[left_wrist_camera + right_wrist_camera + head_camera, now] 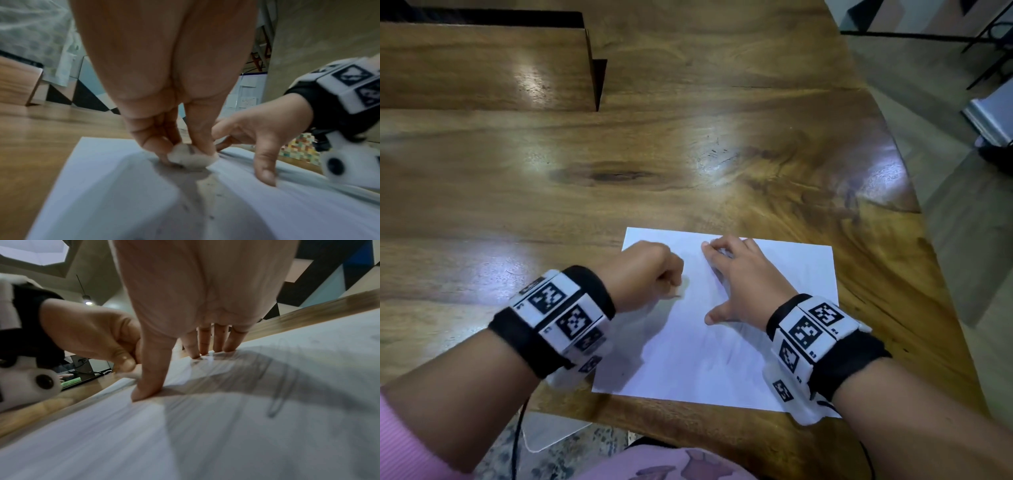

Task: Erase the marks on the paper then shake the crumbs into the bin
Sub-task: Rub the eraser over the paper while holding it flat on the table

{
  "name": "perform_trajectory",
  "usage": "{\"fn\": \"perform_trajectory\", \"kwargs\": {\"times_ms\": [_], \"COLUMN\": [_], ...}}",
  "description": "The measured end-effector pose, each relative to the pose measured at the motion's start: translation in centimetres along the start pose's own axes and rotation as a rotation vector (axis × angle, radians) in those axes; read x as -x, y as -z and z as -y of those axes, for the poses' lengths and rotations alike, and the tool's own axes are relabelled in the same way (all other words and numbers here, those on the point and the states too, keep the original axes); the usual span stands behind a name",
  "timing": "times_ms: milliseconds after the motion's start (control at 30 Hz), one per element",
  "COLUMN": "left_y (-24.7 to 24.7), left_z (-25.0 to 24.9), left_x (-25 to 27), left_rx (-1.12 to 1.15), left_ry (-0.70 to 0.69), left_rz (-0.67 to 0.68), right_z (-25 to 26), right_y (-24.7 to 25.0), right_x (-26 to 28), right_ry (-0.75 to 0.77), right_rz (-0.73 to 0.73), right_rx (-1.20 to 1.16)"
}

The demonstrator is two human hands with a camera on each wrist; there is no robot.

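Rubbing away, the left hand (164, 91) pinches a white eraser (192, 155) against the paper (722, 359) on the desk (688, 164). Right hand (739, 277) lies just beside it, fingers (218, 340) spread flat, pinning the sheet; remaining pencil marks (281, 378) lie on the right hand's side.

Honestly nothing readable for me here, just black-and-white square codes on the wristbands (565, 308), with tiny characters beside them too small to make out.
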State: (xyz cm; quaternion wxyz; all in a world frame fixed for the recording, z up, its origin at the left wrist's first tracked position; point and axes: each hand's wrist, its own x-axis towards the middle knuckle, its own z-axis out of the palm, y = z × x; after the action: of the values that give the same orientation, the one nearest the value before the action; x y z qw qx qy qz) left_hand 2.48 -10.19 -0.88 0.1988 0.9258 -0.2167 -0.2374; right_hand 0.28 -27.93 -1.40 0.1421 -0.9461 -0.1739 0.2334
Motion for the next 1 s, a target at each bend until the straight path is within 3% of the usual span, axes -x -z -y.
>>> {"fn": "perform_trajectory", "kwargs": {"times_ms": [167, 333, 500, 567, 667, 867, 1000], "left_y": [0.2, -0.4, 0.6, 0.2, -0.7, 0.4, -1.6], "left_z": [-0.2, -0.6, -0.2, -0.2, -0.4, -1.5, -1.9], "left_x": [-2.3, 0.1, -2.6, -2.1, -0.1, -3.1, -0.2], "left_rx": [0.048, -0.032, 0.011, 0.007, -0.018, -0.002, -0.036], "left_ry": [0.057, -0.041, 0.071, 0.067, -0.011, 0.027, -0.084], "left_rz": [-0.265, 0.053, -0.216, -0.176, -0.015, -0.174, -0.030], "right_z": [0.1, 0.0, -0.1, -0.3, -0.4, -0.4, -0.5], "right_y": [0.0, 0.0, 0.3, 0.5, 0.5, 0.4, 0.3], "right_x": [0.2, 0.3, 0.2, 0.2, 0.3, 0.2, 0.1], "right_ry": [0.000, -0.001, 0.002, 0.002, -0.001, -0.002, -0.006], "right_rz": [-0.022, -0.021, 0.012, 0.024, 0.013, 0.001, -0.003], "right_rx": [-0.042, -0.055, -0.030, -0.051, -0.078, -0.082, -0.101]}}
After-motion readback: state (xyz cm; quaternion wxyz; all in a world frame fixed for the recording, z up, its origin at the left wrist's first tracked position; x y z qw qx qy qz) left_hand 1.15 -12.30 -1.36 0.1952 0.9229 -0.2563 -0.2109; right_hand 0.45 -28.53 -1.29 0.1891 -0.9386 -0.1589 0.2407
